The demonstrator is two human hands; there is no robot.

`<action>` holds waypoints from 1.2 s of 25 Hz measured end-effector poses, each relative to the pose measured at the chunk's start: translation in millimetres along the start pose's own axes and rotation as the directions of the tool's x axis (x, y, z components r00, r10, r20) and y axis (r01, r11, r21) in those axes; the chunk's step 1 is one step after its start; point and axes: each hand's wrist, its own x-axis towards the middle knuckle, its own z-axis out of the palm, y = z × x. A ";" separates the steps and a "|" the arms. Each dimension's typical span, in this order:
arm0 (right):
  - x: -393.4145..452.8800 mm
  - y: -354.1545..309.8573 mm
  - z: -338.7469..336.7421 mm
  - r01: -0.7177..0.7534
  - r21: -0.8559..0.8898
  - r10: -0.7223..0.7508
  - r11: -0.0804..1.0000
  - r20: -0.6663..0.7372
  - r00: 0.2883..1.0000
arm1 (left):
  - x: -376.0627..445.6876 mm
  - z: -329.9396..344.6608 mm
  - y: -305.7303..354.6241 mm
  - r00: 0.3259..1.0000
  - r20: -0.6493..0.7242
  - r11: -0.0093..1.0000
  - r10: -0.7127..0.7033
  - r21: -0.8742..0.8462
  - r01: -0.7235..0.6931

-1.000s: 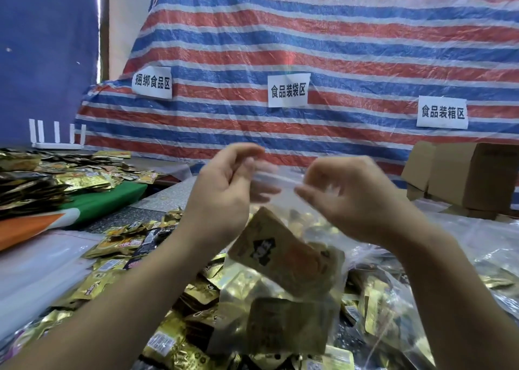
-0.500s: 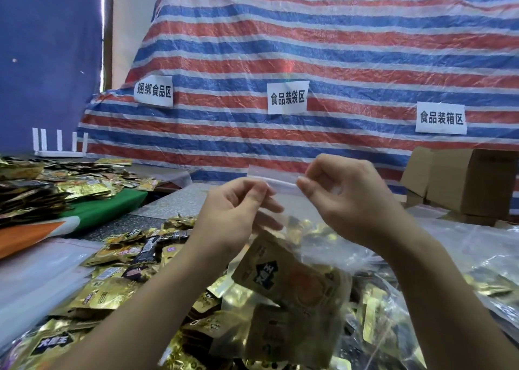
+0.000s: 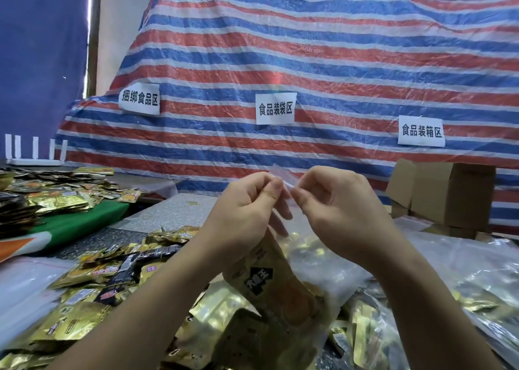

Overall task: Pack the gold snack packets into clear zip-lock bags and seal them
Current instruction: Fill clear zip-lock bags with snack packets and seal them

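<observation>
Zip-lock bag (image 3: 309, 279) hangs loaded with packets (image 3: 280, 293); our left hand (image 3: 247, 209) and right hand (image 3: 337, 209) pinch its strip to seal it.

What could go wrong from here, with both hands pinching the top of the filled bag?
1. The left hand and right hand pinch the zip strip close together near one spot, so part of the seal may stay open.
2. The clear bag hangs in the air from that pinch with a gold packet inside; a slip could drop it onto the loose packets below.
</observation>
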 end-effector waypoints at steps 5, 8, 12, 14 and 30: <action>1.3 -1.2 2.3 -0.060 0.026 0.060 0.998 -0.030 0.998 | 11.7 -5.4 4.1 0.997 -0.070 0.999 0.018 -0.050 -0.021; 1.1 -6.0 3.8 -0.045 0.064 0.046 0.997 -0.013 0.999 | 13.3 -7.0 2.4 0.997 -0.077 0.998 0.000 -0.065 -0.005; 1.1 -8.5 5.2 -0.048 0.063 0.050 0.997 -0.028 0.998 | 13.7 -8.5 3.9 0.998 -0.070 0.999 0.004 -0.049 -0.007; 1.2 -7.7 3.9 -0.062 0.050 0.064 0.997 -0.036 0.997 | 12.8 -9.0 6.5 0.998 -0.057 0.999 0.024 -0.023 -0.026; -3.8 -23.5 -3.7 -0.090 0.058 0.089 0.994 0.014 0.996 | 1.3 -7.2 21.2 0.987 -0.046 0.974 0.155 0.173 -0.145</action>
